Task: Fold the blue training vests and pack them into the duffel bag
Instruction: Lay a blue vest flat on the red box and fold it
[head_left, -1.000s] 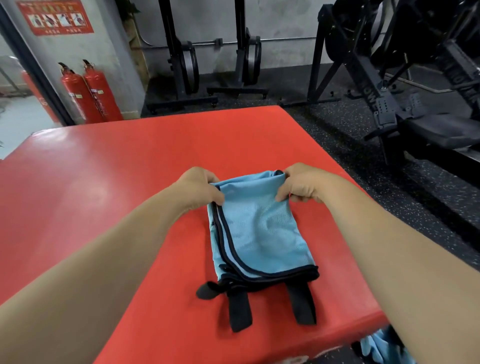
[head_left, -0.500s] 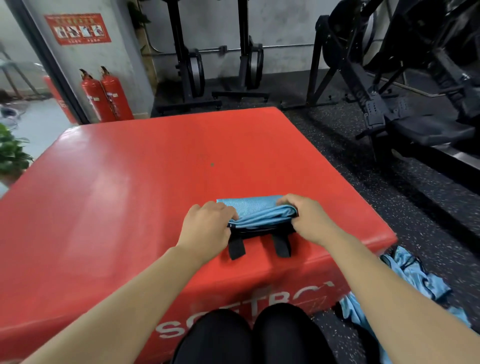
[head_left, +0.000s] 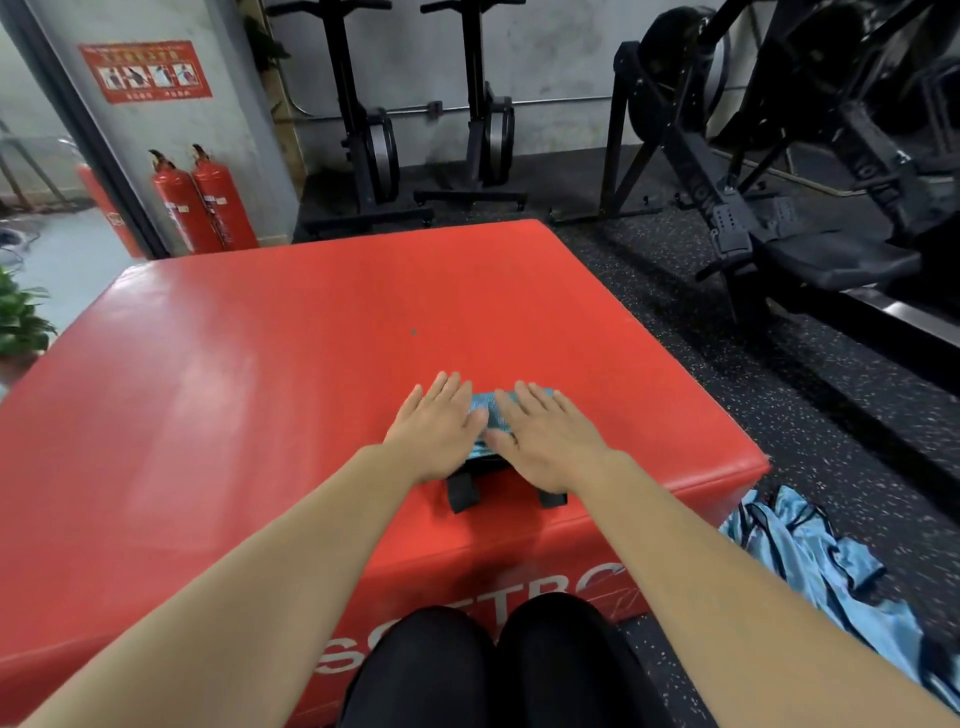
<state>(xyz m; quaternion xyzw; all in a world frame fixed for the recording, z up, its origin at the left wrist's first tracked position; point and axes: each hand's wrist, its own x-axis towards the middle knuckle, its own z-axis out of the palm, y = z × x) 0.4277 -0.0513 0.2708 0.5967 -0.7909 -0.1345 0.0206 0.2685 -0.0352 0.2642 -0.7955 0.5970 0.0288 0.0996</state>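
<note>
Both hands are flat with fingers straight, left hand (head_left: 436, 434) and right hand (head_left: 545, 441) pressing side by side on the small folded light-blue mesh training vest (head_left: 485, 415), near the front edge of the red padded gym box (head_left: 311, 364). Its black straps (head_left: 461, 492) poke out toward the person. I'd smooth from the middle outward so air escapes, then tuck those straps under. Crumpled blue vests (head_left: 810, 561) lie on the floor; no duffel bag in sight.

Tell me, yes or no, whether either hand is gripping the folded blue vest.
No: the left hand and the right hand both lie flat, fingers straight, pressing the folded vest down on the red box.
</note>
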